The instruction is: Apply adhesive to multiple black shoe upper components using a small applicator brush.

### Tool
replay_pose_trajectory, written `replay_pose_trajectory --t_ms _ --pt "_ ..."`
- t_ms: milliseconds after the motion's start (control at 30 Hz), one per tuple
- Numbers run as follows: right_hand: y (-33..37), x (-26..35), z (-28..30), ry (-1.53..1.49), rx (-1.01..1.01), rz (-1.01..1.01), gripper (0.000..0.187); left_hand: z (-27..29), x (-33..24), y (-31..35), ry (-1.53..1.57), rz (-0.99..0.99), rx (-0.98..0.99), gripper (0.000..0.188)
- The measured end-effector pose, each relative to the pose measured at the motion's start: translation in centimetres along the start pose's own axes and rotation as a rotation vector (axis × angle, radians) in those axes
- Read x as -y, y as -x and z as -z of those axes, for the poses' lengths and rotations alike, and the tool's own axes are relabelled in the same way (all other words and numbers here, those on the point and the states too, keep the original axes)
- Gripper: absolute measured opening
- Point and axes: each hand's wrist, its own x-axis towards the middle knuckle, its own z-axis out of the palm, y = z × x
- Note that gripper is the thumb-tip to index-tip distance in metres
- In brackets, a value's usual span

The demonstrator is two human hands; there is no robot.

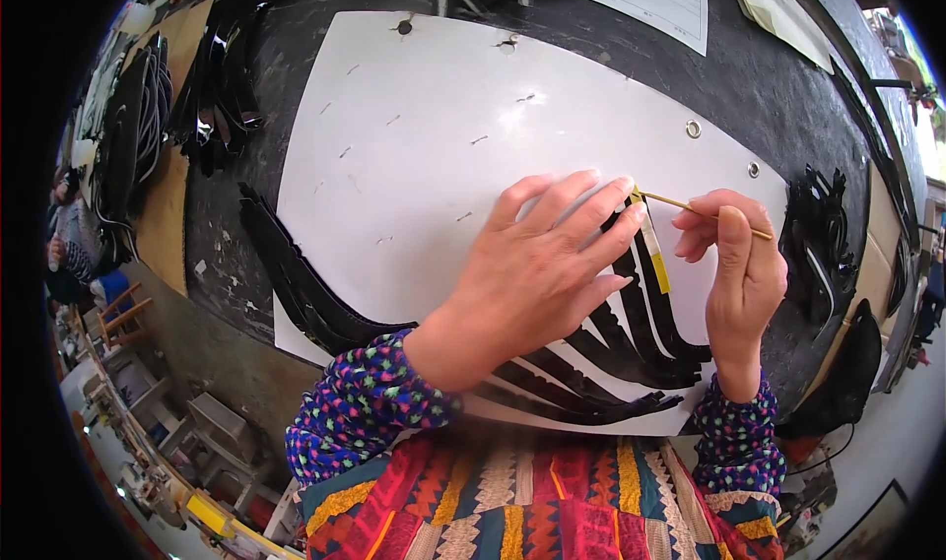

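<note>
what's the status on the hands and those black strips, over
Left hand flat, pressing black strips onto white board. Right hand pinching thin stick, tip at a strip's yellow end. Nothing in the way.

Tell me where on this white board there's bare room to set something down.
The upper left of the flat white board is bare, bordered by the dark worktable above and the left hand below. The lower right is crowded: curved black strips fan out under both hands, and the right hand holds a thin yellow stick.
</note>
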Motion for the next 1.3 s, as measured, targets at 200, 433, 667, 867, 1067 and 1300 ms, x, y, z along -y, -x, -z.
replay_pose_trajectory --t_ms 200,433,667,867,1067,1300 --pt "-0.3 -0.2 -0.9 0.152 0.010 0.117 0.020 -0.3 0.1 0.2 0.014 0.006 -0.011 0.056" --pt "-0.4 -0.5 -0.8 0.245 0.089 0.063 0.016 -0.1 0.0 0.0 -0.013 0.011 0.010 0.057" --pt "2.4 0.1 0.2 0.145 0.028 -0.057 0.015 0.1 0.0 0.1 -0.010 0.027 0.043 0.057" --pt "4.9 -0.6 -1.1 0.410 0.007 0.106 0.031 0.5 -0.3 -0.6 -0.027 0.029 0.115 0.055" --pt "5.2 -1.1 -1.5 0.453 -0.010 0.207 0.034 0.6 -0.4 -0.5 -0.046 0.048 0.128 0.057" --pt "5.7 -1.2 -1.4 0.510 0.022 0.206 0.033 0.6 -0.4 -0.7 -0.070 0.038 0.133 0.056"
